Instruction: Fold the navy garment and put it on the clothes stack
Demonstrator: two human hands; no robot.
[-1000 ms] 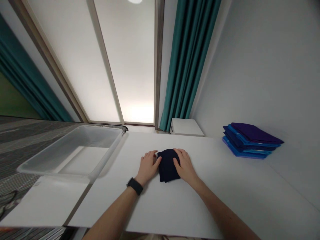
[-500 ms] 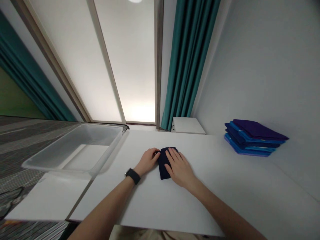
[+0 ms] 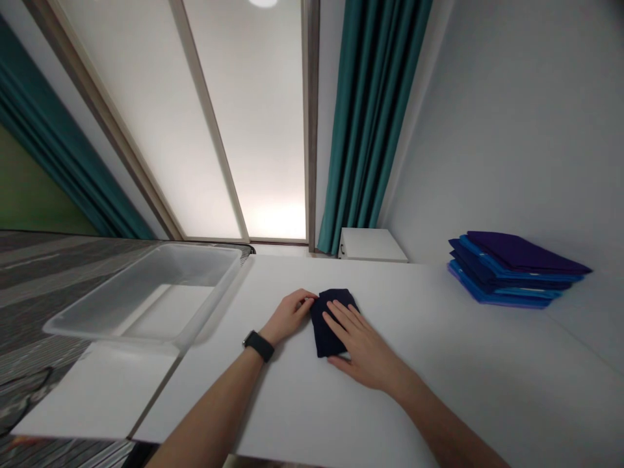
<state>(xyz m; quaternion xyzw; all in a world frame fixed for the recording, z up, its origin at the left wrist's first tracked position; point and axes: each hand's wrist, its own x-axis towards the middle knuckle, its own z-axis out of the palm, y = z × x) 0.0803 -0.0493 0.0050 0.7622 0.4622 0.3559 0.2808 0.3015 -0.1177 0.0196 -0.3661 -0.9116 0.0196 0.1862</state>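
Note:
A small dark navy folded cloth [image 3: 325, 335] lies on the white table in front of me. My right hand [image 3: 365, 348] rests flat over its right part, fingers stretched out and thumb apart near the lower edge. At the cloth's upper left edge, my left hand [image 3: 288, 318] has thumb and fingertips closed together on the fabric. A dark watch sits on the left wrist. Part of the cloth is hidden under the right fingers.
A translucent plastic bin [image 3: 195, 318] stands at the left, on the white surface. To the right is a stack of folded blue and purple cloths [image 3: 517, 273] by the wall. Beyond the table are a white cabinet [image 3: 373, 245] and teal curtains [image 3: 368, 130].
My right hand has slid down and to the right over the cloth, and more of the cloth's top shows. The left hand stays at the left edge. The view has shifted slightly.

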